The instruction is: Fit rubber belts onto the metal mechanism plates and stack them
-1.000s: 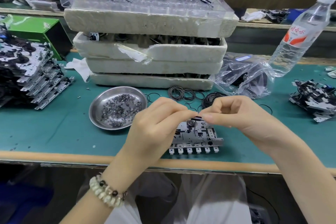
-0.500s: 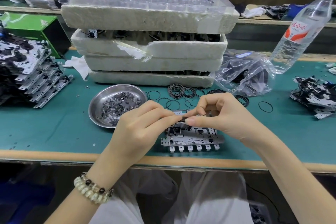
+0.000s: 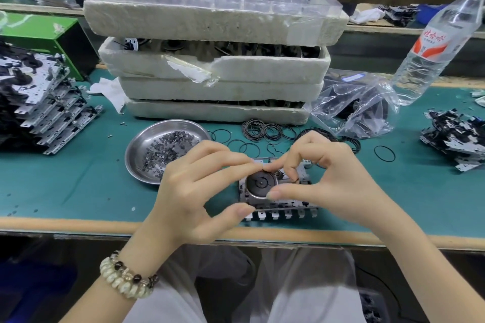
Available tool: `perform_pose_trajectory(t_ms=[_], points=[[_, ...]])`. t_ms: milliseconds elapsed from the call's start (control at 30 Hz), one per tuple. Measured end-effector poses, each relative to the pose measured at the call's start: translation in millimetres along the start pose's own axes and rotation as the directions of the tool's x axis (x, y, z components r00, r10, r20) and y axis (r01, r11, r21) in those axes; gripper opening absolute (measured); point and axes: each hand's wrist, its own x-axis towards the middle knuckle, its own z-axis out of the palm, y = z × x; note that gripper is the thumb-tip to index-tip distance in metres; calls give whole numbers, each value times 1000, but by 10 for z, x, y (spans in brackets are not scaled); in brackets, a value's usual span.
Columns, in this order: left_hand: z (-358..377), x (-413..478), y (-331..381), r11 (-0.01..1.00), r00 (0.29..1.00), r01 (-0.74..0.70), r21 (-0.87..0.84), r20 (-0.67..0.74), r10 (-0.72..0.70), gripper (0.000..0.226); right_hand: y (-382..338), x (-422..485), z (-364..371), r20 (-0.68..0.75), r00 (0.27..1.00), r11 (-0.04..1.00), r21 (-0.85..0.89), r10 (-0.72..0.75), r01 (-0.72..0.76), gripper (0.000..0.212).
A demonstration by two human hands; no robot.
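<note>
A metal mechanism plate [image 3: 278, 208] lies near the table's front edge, with a round dark flywheel [image 3: 261, 183] on its left part. My left hand [image 3: 194, 191] and my right hand [image 3: 330, 181] are both over it. Their forefingers meet at the flywheel's far rim, pinching a thin black rubber belt there; the belt itself is barely visible. My left thumb touches the plate's front left corner and my right thumb rests on the flywheel's right side. Loose rubber belts [image 3: 265, 131] lie just behind the plate.
A steel dish [image 3: 136, 165] of small washers sits left of the plate. Foam trays [image 3: 217, 68] are stacked behind. Stacked plates [image 3: 39, 102] stand at the left, another pile [image 3: 454, 139] at the right. A plastic bag [image 3: 351, 107] and a water bottle [image 3: 433, 44] stand back right.
Both hands came down from above the plate onto it, bringing the belt to the flywheel. The thumbs have spread apart onto the plate.
</note>
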Motion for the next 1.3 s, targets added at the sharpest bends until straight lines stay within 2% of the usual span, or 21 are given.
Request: perform_pose_trajectory(t_ms=[167,267,333,400,433,533,633,700,800,1167,1233,1300], points=[[12,-6,1,997,998,-47,-63,37,50,62,21,-96,48,-88,996,999,6,-32,33,32],[28,-11,8,995,993,-82,-64,75,87,62,32,-112,94,-60,998,994,-112,-5,-2,34],[37,-12,10,994,990,-93,-61,97,98,62,42,-129,138,-50,999,992,-124,14,-20,34],[57,-9,5,994,992,-62,-89,106,71,61,37,-136,147,-39,999,988,-154,-13,7,34],[72,-6,1,992,993,-36,-120,110,49,61,35,-139,142,-21,998,973,-225,-60,54,34],[123,4,-7,980,992,6,-201,124,20,61,49,-148,77,54,976,841,-499,-212,210,30],[147,-5,-12,979,993,15,-204,114,9,60,92,-145,-58,126,947,604,-744,-295,288,34],[149,-11,-14,976,995,27,-218,105,-4,60,173,-137,-145,185,930,461,-827,-319,323,33],[156,-5,-9,970,995,42,-240,98,-19,60,290,-123,-229,198,926,374,-872,-321,316,33],[150,-13,0,959,993,72,-273,109,-43,64,282,-57,-175,120,971,437,-876,-207,202,38],[150,-11,-4,958,993,72,-277,114,-42,65,238,-40,-139,97,984,506,-847,-151,161,39],[147,-8,-1,957,991,75,-281,125,-41,66,223,-54,-90,58,996,664,-743,-63,86,43]])
